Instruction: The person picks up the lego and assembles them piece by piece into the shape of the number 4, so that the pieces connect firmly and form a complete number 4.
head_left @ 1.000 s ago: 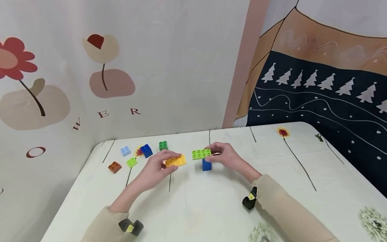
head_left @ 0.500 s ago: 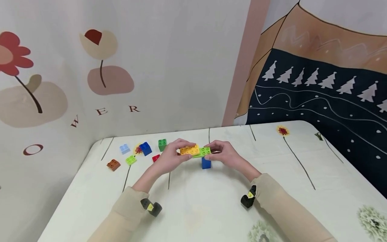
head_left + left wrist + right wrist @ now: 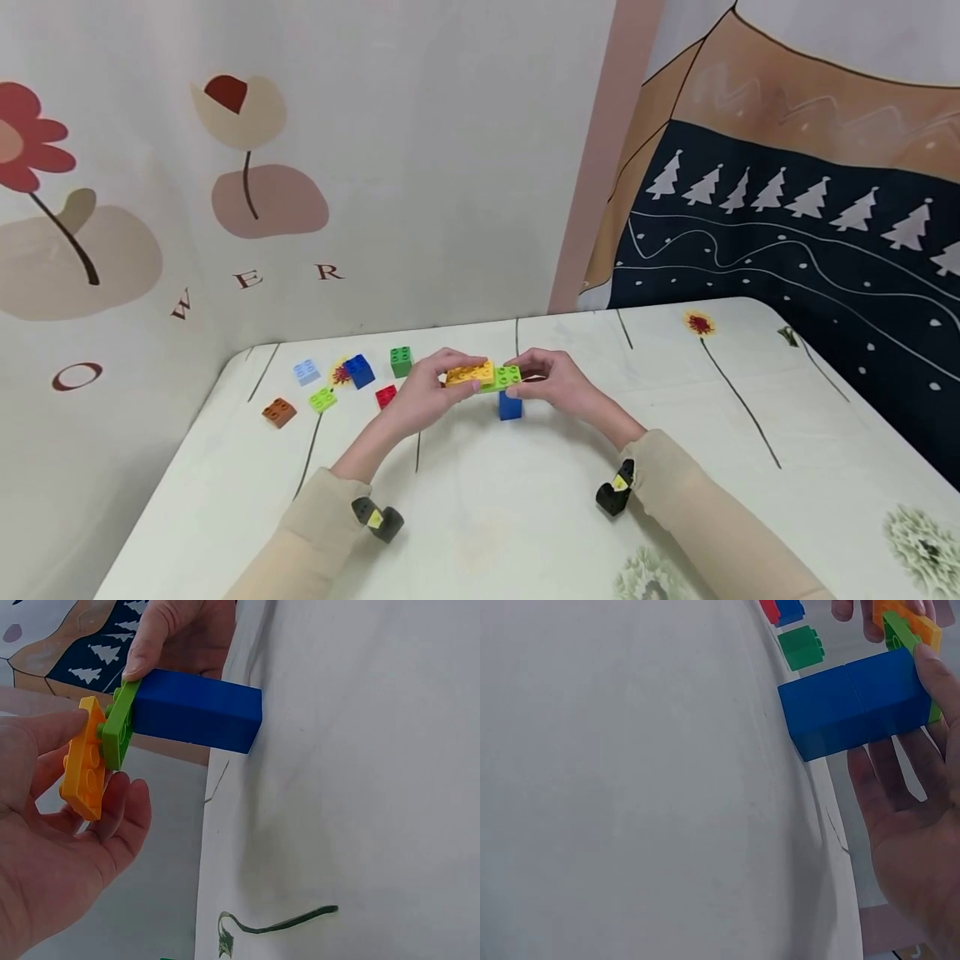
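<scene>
Over the middle of the table, my left hand (image 3: 423, 398) pinches a yellow toy brick (image 3: 471, 373) between thumb and fingers. The yellow brick overlaps the left part of a long lime green brick (image 3: 508, 380). In the left wrist view, green studs show between the two, and the yellow brick (image 3: 84, 761) leans slightly. The lime brick caps a blue column (image 3: 510, 407); a seam in the right wrist view shows two stacked blue bricks (image 3: 855, 701). My right hand (image 3: 558, 385) grips the lime brick's right end, its thumb near the top of the blue column.
Loose bricks lie at the table's back left: brown (image 3: 279, 412), light blue (image 3: 306, 372), small lime (image 3: 322, 400), dark blue (image 3: 358, 372), green (image 3: 401, 362) and red (image 3: 386, 396). The red one lies close behind the left wrist. A printed cloth covers the table (image 3: 487, 517).
My left hand has moved right with the yellow brick, from beside the lime brick to over its left part. The red brick has come into view. My right hand has hardly moved.
</scene>
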A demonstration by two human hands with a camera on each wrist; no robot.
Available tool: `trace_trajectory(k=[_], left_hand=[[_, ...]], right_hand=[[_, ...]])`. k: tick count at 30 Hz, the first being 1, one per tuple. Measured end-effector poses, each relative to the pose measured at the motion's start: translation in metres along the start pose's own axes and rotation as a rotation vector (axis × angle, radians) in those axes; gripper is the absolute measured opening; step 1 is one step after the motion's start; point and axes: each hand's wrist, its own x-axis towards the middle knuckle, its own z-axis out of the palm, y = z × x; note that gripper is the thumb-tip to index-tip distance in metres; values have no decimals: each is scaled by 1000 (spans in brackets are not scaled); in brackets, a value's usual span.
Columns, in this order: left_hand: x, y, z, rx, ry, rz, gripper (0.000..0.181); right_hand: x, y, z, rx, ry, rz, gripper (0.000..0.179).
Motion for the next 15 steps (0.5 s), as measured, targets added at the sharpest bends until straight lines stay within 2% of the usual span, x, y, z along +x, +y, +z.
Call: trace_trajectory(k=[10,15], left_hand=[[-1,2,5,9,61,8,35],[-1,1,4,4,90,-13,35]], right_hand=[[-2,-2,-2,-18,8,17,39],[0,0,-1,-16,0,8,39]])
